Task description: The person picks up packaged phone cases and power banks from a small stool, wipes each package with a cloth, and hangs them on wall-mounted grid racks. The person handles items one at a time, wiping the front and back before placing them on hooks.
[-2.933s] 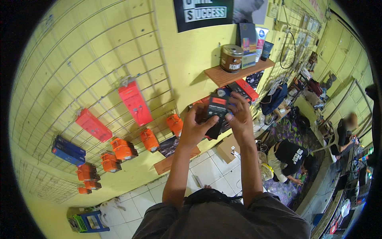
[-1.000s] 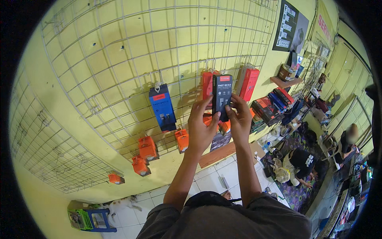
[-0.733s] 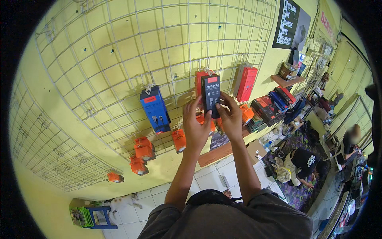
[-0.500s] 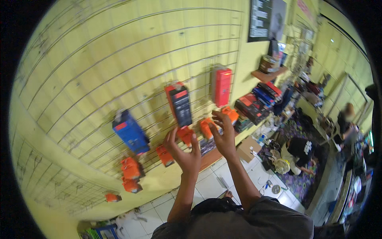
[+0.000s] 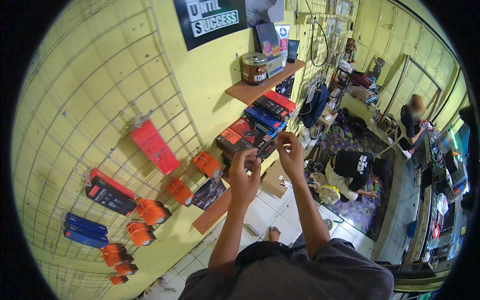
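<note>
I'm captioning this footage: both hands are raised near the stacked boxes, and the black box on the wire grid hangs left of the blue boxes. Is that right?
One detail is wrong: in the head view, the black box on the wire grid hangs right of the blue boxes. The left hand and right hand are raised near the stacked boxes.

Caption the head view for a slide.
Left hand and right hand held up near stacked boxes, beside a wire grid hung with colourful packages.

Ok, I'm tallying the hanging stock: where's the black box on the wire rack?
The black box hangs at left in the head view, between the blue boxes and the tall red box.
</note>
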`<state>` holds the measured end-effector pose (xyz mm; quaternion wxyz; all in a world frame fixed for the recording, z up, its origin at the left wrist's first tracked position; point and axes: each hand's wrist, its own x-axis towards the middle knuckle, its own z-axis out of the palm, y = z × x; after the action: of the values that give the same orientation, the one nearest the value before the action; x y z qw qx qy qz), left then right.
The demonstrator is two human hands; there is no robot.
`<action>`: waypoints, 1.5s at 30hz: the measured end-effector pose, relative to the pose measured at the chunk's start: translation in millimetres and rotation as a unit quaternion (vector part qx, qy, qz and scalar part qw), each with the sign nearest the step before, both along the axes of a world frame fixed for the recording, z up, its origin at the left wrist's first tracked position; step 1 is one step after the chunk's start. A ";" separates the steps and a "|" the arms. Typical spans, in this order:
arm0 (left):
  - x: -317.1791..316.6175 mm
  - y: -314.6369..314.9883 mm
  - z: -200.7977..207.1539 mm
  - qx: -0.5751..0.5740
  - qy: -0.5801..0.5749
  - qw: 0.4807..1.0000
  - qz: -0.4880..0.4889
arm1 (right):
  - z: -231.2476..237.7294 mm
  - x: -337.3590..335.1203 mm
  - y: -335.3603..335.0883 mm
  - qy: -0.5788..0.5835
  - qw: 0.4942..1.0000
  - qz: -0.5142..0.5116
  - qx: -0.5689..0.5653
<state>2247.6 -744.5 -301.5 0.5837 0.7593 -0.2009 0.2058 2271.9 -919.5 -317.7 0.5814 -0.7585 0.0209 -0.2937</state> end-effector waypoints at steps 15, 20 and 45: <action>119.5 -106.3 -49.5 0.030 0.046 0.996 0.077 | -55.2 91.6 -44.4 -0.014 0.981 -0.092 -0.173; 116.7 -107.5 -53.1 0.035 0.062 0.993 0.091 | -57.8 95.9 -43.7 -0.027 0.984 -0.098 -0.149; -22.5 55.6 49.0 -0.153 0.210 0.956 -0.133 | 83.9 0.2 46.4 -0.056 0.786 0.503 0.355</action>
<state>2225.1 -689.0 -252.5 0.7437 0.6539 -0.1388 -0.0097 2272.1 -873.1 -233.8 0.8751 -0.3841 -0.2933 0.0267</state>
